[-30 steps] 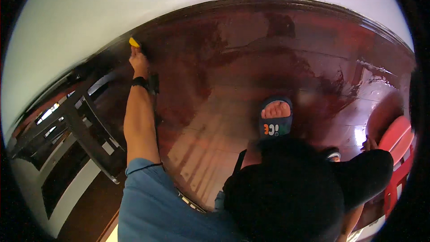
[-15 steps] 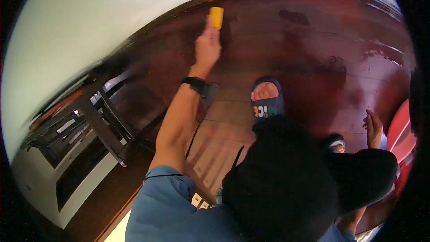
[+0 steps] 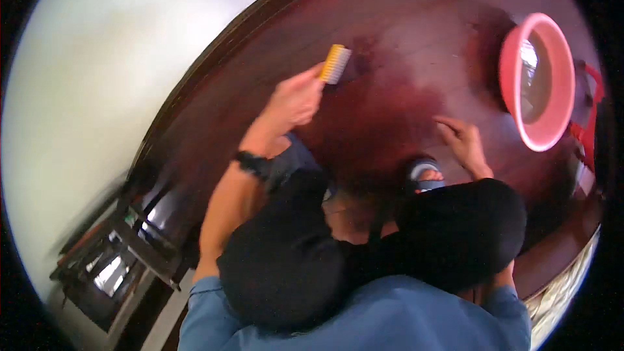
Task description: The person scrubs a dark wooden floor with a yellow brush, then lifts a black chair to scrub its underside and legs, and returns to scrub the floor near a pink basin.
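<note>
My left hand [image 3: 296, 99] is closed round one end of a yellow scrubbing brush [image 3: 330, 65]. Its pale bristles face right, and the brush is tilted over the dark reddish-brown wooden floor [image 3: 390, 58]; whether the bristles touch the boards I cannot tell. Beyond my right knee, my right hand [image 3: 467, 148] holds nothing, its index finger stretched out and the other fingers loosely bent. It is nearest to my sandalled foot [image 3: 428, 174]. To the right of that hand stands a pink basin [image 3: 509, 71] with cloudy water [image 3: 536, 91] in it.
A pale wall [image 3: 156, 32] with a dark baseboard [image 3: 214, 49] borders the floor on the left. Dark wooden furniture [image 3: 140, 244] stands at lower left. Something red [image 3: 593, 101] is behind the basin at the right edge. Damp-looking patches and reflections mark the floor.
The view has swung to the right, bringing the basin in. The brush has turned so its bristles show. My right hand now appears nearer the middle, beyond my knee.
</note>
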Motion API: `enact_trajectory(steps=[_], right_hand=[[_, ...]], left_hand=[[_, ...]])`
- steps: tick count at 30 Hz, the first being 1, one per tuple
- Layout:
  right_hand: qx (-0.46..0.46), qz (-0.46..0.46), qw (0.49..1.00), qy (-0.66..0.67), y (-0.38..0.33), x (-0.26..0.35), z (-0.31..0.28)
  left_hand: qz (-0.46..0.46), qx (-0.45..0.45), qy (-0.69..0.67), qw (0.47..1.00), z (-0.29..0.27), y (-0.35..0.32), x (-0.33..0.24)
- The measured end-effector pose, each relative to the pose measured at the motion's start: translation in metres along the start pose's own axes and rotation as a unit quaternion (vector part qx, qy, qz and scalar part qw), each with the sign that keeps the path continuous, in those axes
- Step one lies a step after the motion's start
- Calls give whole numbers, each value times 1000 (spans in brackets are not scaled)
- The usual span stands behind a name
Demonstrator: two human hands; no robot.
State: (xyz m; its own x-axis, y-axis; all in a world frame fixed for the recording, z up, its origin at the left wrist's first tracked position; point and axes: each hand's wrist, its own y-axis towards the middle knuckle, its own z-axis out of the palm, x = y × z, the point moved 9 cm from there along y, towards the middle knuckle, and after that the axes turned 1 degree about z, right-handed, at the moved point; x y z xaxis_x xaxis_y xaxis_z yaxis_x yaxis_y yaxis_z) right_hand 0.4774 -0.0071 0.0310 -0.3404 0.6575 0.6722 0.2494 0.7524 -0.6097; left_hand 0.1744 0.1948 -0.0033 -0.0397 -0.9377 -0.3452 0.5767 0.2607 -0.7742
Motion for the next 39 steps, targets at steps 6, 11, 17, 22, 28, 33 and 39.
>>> enact_trajectory(steps=[6,11,17,22,28,33,39], right_hand=[[126,-106,982,96,31,97,12],[162,-239,935,207,38,185,-36],[257,-320,788,459,14,265,-80],[133,-286,740,594,14,216,-151],[-320,66,861,389,7,-82,-291],[-338,169,925,29,56,-193,-279],[-198,-15,934,-299,109,-178,-184]], left_hand=[[46,121,53,990,62,-58,-71],[50,120,166,978,151,-76,-112],[40,146,326,933,271,-76,-120],[141,60,648,746,315,-75,-140],[243,27,673,699,346,-144,-133],[215,9,716,664,313,-208,-101],[202,17,715,669,288,-219,-79]])
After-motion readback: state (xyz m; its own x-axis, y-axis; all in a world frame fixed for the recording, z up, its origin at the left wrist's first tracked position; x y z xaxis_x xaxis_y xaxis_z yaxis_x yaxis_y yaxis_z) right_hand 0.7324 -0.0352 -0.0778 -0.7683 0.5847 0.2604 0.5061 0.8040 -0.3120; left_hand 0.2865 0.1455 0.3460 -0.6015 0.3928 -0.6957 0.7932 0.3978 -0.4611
